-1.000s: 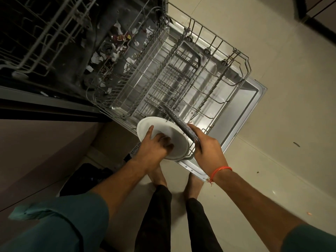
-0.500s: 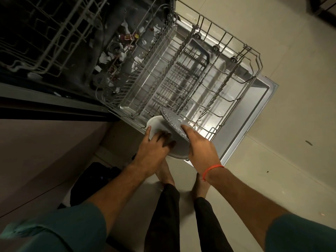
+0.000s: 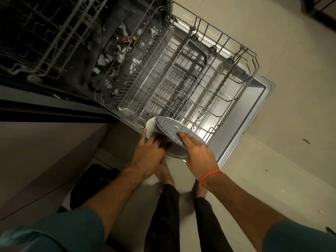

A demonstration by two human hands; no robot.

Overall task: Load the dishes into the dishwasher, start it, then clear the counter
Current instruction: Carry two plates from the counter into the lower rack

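Observation:
The dishwasher stands open with its lower wire rack (image 3: pixel 241 51) pulled out over the lowered door (image 3: pixel 254 113). At the rack's near corner my left hand (image 3: pixel 151 151) grips a white plate (image 3: pixel 150 127) by its edge. My right hand (image 3: pixel 198 151) holds a grey speckled plate (image 3: pixel 169 129), tilted with its face turned up, just above and in front of the white one. Both plates hang over the rack's near rim. A cutlery basket (image 3: pixel 189 70) sits in the middle of the rack.
Scraps of debris (image 3: pixel 116 59) lie on the dishwasher floor behind the rack. The upper rack (image 3: pixel 45 39) sits at top left. A brown cabinet front (image 3: pixel 45 151) runs along the left, a dark bag (image 3: pixel 94 180) on the tiled floor by my bare feet (image 3: pixel 165 175).
The grey plate has turned from edge-on to showing its speckled face, and both hands with their plates have shifted slightly toward the rack's near corner.

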